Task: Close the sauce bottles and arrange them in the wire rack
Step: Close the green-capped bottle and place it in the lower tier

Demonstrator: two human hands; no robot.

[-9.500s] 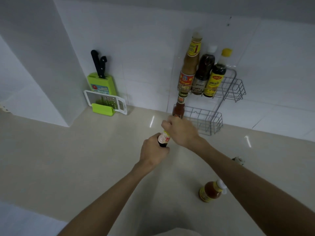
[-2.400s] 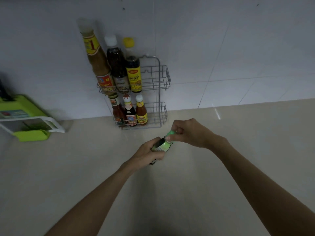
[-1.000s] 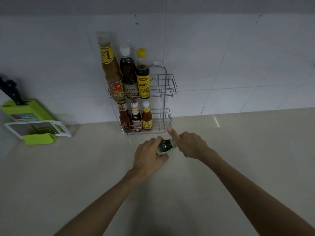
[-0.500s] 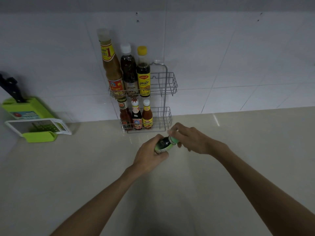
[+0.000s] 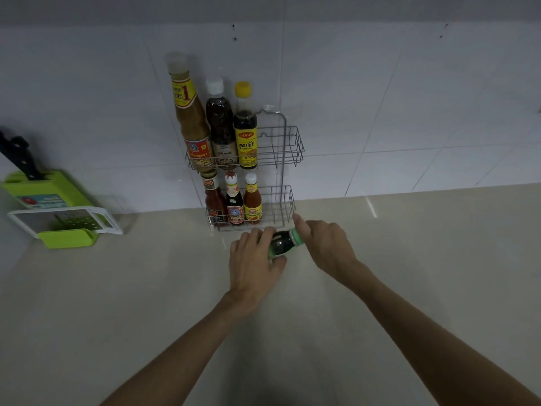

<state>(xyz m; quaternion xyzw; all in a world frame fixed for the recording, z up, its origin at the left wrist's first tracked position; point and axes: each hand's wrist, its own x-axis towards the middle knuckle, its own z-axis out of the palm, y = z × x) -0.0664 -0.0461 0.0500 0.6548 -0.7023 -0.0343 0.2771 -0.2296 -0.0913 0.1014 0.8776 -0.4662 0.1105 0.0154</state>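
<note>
My left hand (image 5: 254,262) grips a small dark sauce bottle (image 5: 280,245), tilted with its neck toward the right. Around its green cap (image 5: 296,238) close the fingers of my right hand (image 5: 325,244). Just behind both hands stands the two-tier wire rack (image 5: 288,148) against the tiled wall. Its upper tier holds three tall bottles (image 5: 219,124) on the left. Three small bottles (image 5: 234,200) stand in the lower tier, also on the left. The right part of each tier holds nothing.
A green knife block (image 5: 44,190) with black-handled knives stands at the far left by the wall. A white and green grater (image 5: 66,225) lies in front of it. The beige counter (image 5: 146,303) stretches around my arms.
My right hand's grip on the green cap has shifted, its fingers now around it. The bottle has moved slightly closer to the rack. The rack's bottles have not moved.
</note>
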